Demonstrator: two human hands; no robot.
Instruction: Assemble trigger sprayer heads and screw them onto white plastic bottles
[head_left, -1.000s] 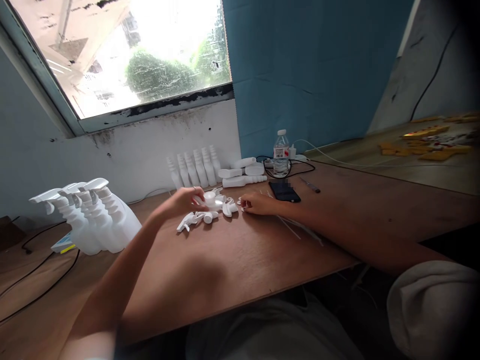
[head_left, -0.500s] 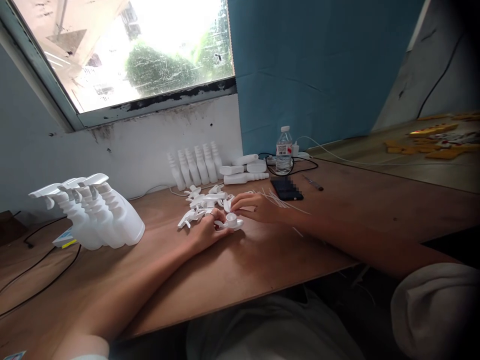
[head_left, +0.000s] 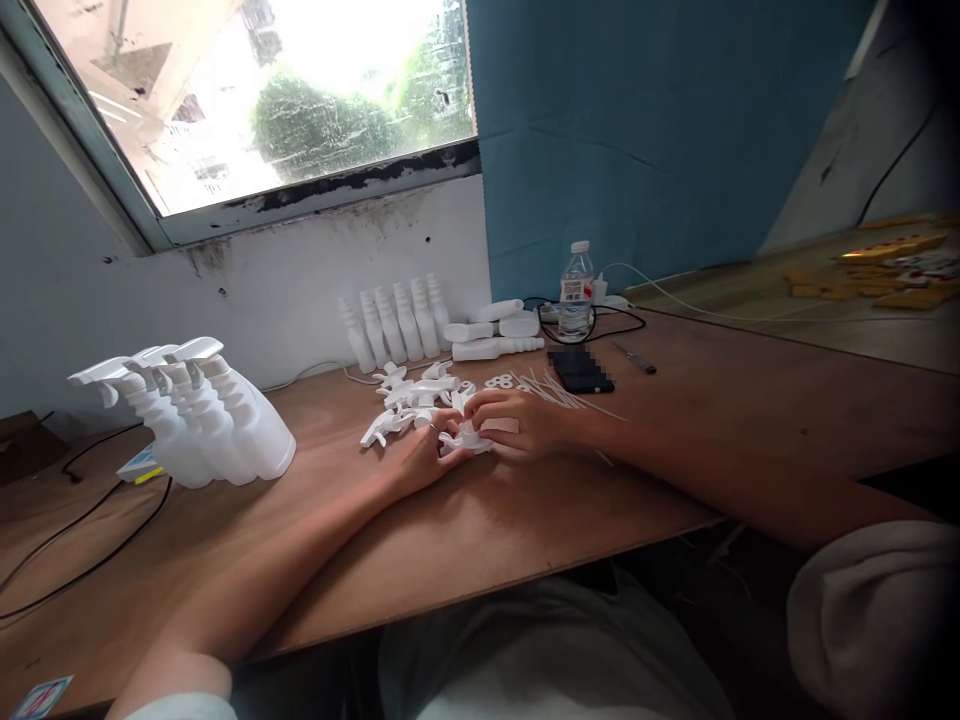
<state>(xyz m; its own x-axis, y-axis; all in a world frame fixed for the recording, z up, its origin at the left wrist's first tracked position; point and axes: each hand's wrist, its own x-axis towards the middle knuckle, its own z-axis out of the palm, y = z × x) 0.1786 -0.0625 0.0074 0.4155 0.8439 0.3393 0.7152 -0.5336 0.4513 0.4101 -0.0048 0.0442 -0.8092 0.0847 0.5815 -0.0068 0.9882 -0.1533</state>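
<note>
My left hand (head_left: 429,460) grips a white trigger spray head (head_left: 466,441) just above the table, its collar side facing up. Over that collar my right hand (head_left: 514,420) has its fingers bent and closed, partly covering the spray head. Whether a small part sits between the right fingertips is hidden. Behind both hands lies a loose pile of white trigger spray heads (head_left: 416,392). Small white rings (head_left: 498,382) and thin white tubes (head_left: 559,392) lie beyond the right hand.
Several white bottles (head_left: 405,322) stand along the wall, and others lie on their sides (head_left: 499,348). Bottles with spray heads fitted (head_left: 217,430) stand at left. A water bottle (head_left: 576,295), a phone (head_left: 581,370), a craft knife (head_left: 636,360) and cables are at the back right.
My right hand has moved from beside the pile down onto the spray head's collar. My left hand still holds the spray head. The view has shifted slightly.
</note>
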